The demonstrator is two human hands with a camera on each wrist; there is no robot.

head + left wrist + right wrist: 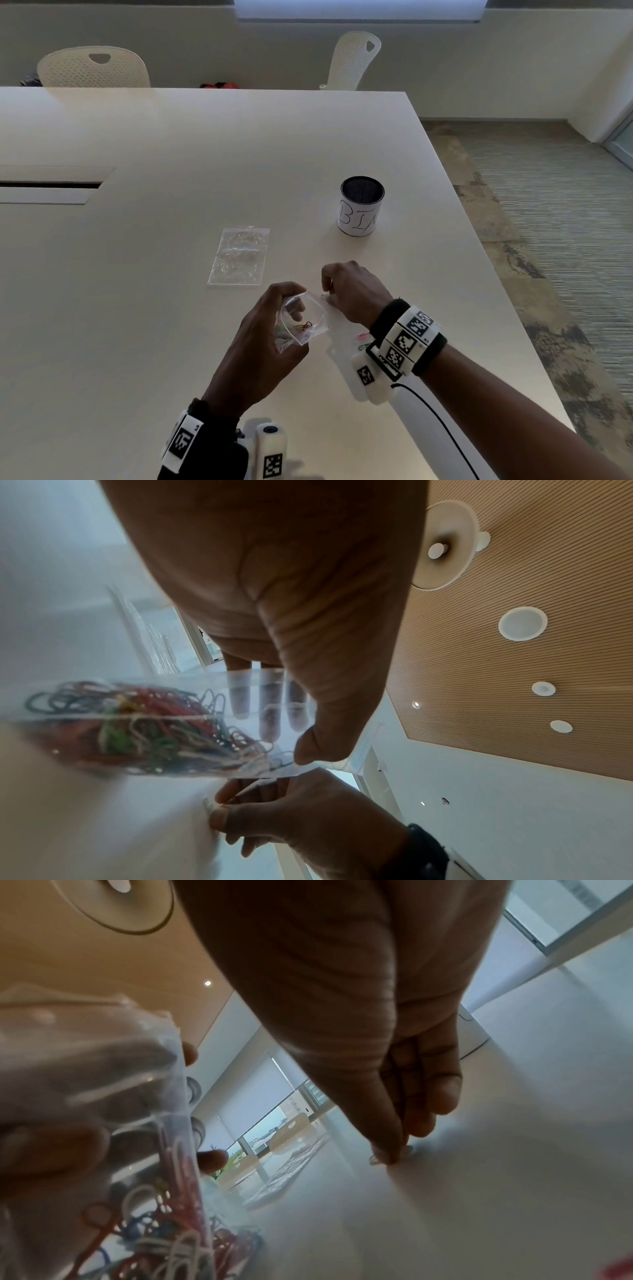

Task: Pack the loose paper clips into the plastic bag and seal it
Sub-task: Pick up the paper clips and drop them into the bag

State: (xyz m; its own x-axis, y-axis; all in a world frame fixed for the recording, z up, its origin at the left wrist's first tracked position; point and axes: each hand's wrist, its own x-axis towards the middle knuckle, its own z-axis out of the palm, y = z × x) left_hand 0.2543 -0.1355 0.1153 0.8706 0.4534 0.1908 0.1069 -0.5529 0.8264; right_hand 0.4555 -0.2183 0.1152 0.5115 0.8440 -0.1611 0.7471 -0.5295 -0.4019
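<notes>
Holding open bag (301, 325) of clips: left hand (260, 346). Pinching one clip (377, 1158) off desk (171, 308): right hand (352, 294). Few loose; unsealed.

Red, blue, green and white paper clips (143, 723) fill the clear plastic bag (260, 750).

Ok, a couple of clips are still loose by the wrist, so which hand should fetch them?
Right. The right hand is already down at the table near the loose clips, while the left hand grips the plastic bag and is best kept holding it open.
</notes>
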